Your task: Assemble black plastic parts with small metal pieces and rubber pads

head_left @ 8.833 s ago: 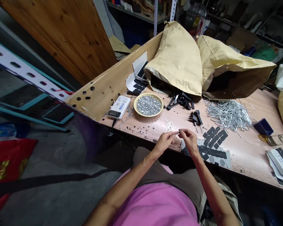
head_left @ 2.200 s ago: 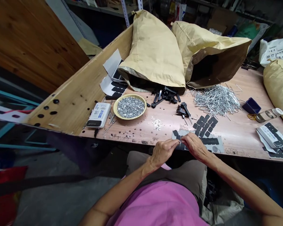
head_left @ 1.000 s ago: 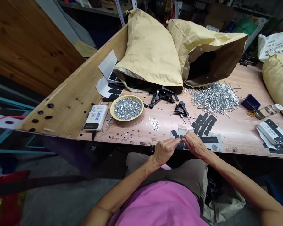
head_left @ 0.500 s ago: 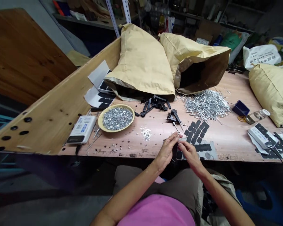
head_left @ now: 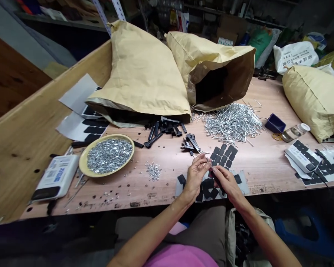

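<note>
My left hand (head_left: 196, 176) and my right hand (head_left: 226, 182) meet near the table's front edge. Their fingertips pinch a small black plastic part (head_left: 215, 179), mostly hidden by the fingers. Just beyond the fingers lies a small cluster of black plastic parts with metal pins (head_left: 192, 142). Black rounded adhesive pads (head_left: 224, 155) are laid out behind my right hand. Under both hands, more black pads (head_left: 208, 191) lie on a pale backing sheet (head_left: 243, 188).
Left stands a yellow bowl (head_left: 83, 168) of metal washers, near loose washers (head_left: 153, 171) and a white scale (head_left: 55, 176). Metal pins (head_left: 233, 124) lie heaped behind, by paper sacks (head_left: 144, 78). A blue tray (head_left: 275, 123), jar (head_left: 296, 132) and second scale (head_left: 302, 155) are right.
The view has shifted, so the table items appear farther left. My hands stay together; the dark part below them has turned and more pads show under the hands.
</note>
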### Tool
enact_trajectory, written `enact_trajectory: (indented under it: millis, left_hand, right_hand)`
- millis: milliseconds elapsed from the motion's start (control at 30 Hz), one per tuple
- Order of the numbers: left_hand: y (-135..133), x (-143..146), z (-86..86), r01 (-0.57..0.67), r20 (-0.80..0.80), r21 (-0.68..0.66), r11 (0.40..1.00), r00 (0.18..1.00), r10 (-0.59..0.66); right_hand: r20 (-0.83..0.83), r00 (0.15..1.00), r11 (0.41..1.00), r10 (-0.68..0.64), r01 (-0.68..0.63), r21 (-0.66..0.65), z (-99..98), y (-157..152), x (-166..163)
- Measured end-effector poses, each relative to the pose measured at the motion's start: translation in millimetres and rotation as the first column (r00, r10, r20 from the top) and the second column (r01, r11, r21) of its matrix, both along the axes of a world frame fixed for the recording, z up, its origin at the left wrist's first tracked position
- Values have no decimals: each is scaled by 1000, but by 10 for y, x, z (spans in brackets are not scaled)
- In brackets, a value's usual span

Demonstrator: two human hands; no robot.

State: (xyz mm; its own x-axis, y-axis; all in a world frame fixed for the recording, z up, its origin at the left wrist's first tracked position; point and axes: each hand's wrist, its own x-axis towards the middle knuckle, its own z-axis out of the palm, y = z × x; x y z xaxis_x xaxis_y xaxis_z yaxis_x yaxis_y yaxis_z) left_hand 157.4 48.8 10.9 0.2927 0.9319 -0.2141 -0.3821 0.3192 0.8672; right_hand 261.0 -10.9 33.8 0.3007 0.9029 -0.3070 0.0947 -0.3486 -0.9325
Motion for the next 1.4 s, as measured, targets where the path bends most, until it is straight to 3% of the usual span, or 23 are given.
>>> enact_trajectory:
  millis: [100,167,200,267,367,433,500,600,733,867,900,1000,1033,1167,1300,1367,1400]
  left_hand:
    - [13,67,-22,24,-12,29,999,1000,-24]
    - [20,98,-56,63,-46,5,998,997,-63]
    - [19,99,-77,92,-71,-23,996,993,-93]
    - [-1,57,-123,141,-130,-75,987,980,-150]
    - [-81,-126,-198,136,-265,-31,990,954,-140]
    - [-157,-298,-259,92,-383,71,993,922,-58]
    - [-232,-467,-338,31,-469,177,984,881,57]
    - [-318,-645,-486,-22,-527,286,958,831,176]
    - [-367,-714,-650,-50,-549,357,933,797,252]
    - [-369,-698,-690,-47,-566,367,929,781,263]
    - [-367,-694,-686,-42,-572,368,929,778,261]
    - [-364,-690,-672,-32,-585,366,930,769,257]
    - [-363,-690,-670,-30,-589,367,930,766,257]
    - [-360,-699,-684,-13,-594,385,923,762,259]
    - [-354,-707,-702,-14,-599,390,921,755,265]
    - [-353,-705,-703,-17,-603,386,922,752,266]
    - [-353,-703,-702,-19,-603,386,923,752,267]
  right_hand:
    - [190,980,992,53,-73,102,-80,7,108]
    - [431,902,980,13,-97,173,-147,34,219]
    - [575,818,974,-28,-106,198,-183,59,298]
    - [820,562,968,-107,-131,216,-257,134,508]
    - [975,199,966,-98,-217,141,-351,291,906]
    - [997,67,960,-48,-273,65,-393,389,1150]
    - [1000,-8,953,-17,-302,14,-425,447,1315]
    - [1000,-7,923,11,-384,-13,-486,422,1372]
    - [987,100,786,125,-618,-37,-569,299,1255]
    - [994,67,819,89,-573,-35,-558,273,1190]
    - [995,37,789,93,-612,-51,-550,260,1170]
    - [991,-65,618,119,-776,-125,-541,162,1067]
    - [990,-88,595,111,-792,-137,-541,123,1031]
    - [991,-124,664,51,-737,-127,-536,99,1021]
    - [994,-104,849,-18,-527,-39,-538,282,1204]
    - [994,-108,850,-2,-524,-55,-551,337,1247]
    - [993,-114,803,35,-588,-95,-559,345,1243]
